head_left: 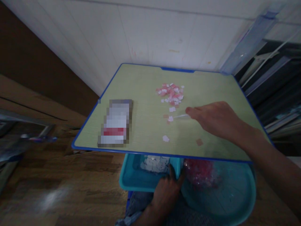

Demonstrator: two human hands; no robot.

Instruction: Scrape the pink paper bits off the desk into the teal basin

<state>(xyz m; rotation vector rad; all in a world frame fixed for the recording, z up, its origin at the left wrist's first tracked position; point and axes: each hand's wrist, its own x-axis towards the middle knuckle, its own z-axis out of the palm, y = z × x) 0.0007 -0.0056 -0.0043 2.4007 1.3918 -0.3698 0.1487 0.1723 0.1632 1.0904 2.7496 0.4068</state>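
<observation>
My right hand [211,121] is over the right half of the table, closed round a thin pale pointed tool [180,116]; its exact kind is unclear. The tool's tip meets a small whitish piece [170,119], with a pinkish piece [166,116] beside it. Farther back lies a heap of small pink and white pieces [172,92]. Below the table's front edge, my left hand [166,191] rests where two trays meet, index finger and thumb stretched apart. The finger reaches into the left teal tray [131,179], by its flat white pieces [155,164].
A phone-like object [116,122], pixelated, lies on the left of the blue-edged table [143,81]. One white piece [166,138] and one tan piece [199,142] lie near the front edge. A round teal basin [249,194] holds a clear bag with red contents [199,171].
</observation>
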